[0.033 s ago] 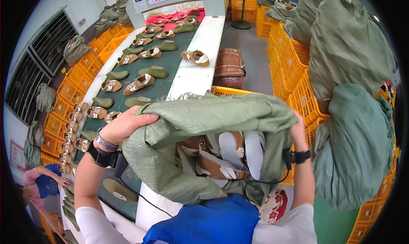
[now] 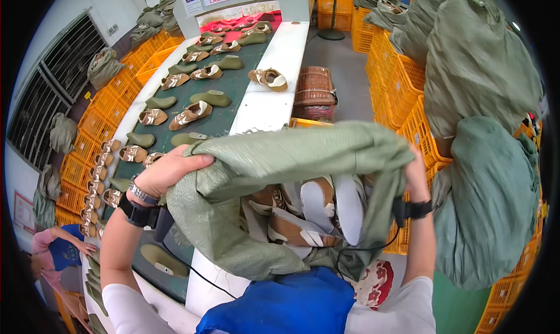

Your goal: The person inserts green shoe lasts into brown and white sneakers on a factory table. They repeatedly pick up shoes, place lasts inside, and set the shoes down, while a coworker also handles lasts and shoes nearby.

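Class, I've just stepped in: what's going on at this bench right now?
A person holds a large green woven sack open with both hands, the left hand gripping its near rim and the right hand its far side. Brown-and-white shoe uppers lie inside. Beside it, a dark green conveyor belt carries more shoe pieces, with orange crates alongside.

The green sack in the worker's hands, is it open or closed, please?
Open: the left hand and right hand stretch the green sack mouth wide, showing shoe uppers inside.

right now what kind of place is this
Most likely a shoe factory floor: a green conveyor belt carries shoe uppers and lasts, orange crates are stacked alongside, and both hands hold open a green sack of shoes.
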A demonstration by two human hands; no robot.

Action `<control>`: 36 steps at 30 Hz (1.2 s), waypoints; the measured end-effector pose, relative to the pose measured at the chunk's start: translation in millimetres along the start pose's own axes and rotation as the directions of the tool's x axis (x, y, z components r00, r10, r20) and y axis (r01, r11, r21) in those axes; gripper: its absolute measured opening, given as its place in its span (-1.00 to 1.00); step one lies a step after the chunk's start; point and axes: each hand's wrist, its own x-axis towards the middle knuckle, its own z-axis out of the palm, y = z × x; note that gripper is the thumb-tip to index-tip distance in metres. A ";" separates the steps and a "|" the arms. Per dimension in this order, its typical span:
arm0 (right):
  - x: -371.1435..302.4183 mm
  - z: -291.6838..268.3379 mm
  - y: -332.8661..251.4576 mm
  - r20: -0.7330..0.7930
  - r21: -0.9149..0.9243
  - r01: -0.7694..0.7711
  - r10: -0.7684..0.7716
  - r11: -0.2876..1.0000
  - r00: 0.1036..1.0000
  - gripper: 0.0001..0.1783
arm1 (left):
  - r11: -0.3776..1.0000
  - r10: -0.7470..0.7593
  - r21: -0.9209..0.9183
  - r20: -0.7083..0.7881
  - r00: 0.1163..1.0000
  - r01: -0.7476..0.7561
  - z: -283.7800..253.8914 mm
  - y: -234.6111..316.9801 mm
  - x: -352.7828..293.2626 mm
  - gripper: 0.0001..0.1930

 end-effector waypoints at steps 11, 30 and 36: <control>98.5 28.4 193.7 0.080 -0.987 0.035 0.290 0.160 0.954 -0.48 | 0.474 0.694 0.870 -0.464 0.551 0.136 -42.3 -154.5 91.4 -0.32; 79.8 113.1 59.3 0.602 -0.738 0.664 -0.329 0.120 0.728 -0.30 | 0.273 0.553 0.958 -0.082 0.829 -0.088 33.2 -204.8 10.4 -0.29; -113.2 151.4 90.2 0.874 -0.485 0.714 0.298 0.504 0.383 -0.10 | 0.367 0.268 0.872 0.233 0.935 -0.323 85.3 -245.4 -82.9 -0.71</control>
